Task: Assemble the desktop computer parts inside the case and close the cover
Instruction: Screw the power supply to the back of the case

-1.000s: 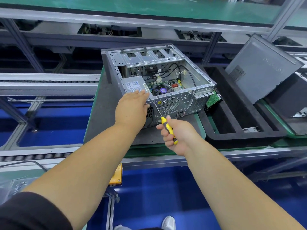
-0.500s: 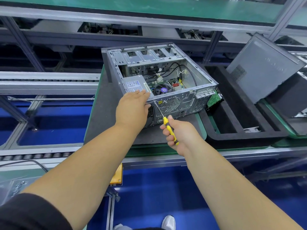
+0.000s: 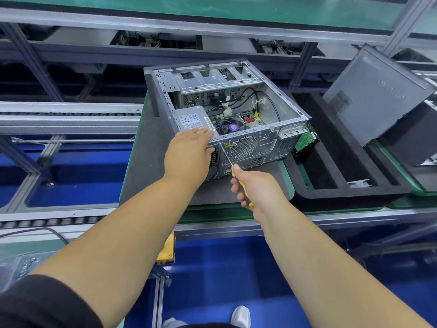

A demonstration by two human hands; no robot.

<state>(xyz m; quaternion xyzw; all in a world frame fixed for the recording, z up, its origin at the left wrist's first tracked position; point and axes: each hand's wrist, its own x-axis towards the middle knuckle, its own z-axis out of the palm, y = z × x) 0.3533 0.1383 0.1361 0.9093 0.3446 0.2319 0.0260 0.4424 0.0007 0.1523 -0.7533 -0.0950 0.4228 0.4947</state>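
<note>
An open metal computer case (image 3: 272, 138) lies on its side on a dark mat (image 3: 146, 166), its rear panel facing me. Inside I see the grey power supply (image 3: 189, 119), a fan (image 3: 230, 127) and black cables. My left hand (image 3: 189, 155) rests flat over the case's near left corner, by the power supply. My right hand (image 3: 255, 188) grips a yellow-handled screwdriver (image 3: 227, 157). Its tip touches the rear panel's top edge, just right of my left hand. The grey side cover (image 3: 373, 95) leans at the right.
A black foam tray (image 3: 343, 185) with long slots sits right of the case, a green circuit board (image 3: 305, 140) at its near corner. Conveyor rails and rollers (image 3: 59, 220) run left and in front. A yellow box (image 3: 166, 249) hangs under the bench edge.
My right hand and the screwdriver have shifted slightly; the tip stays at the same spot on the rear panel. My left hand has stayed on the case corner.
</note>
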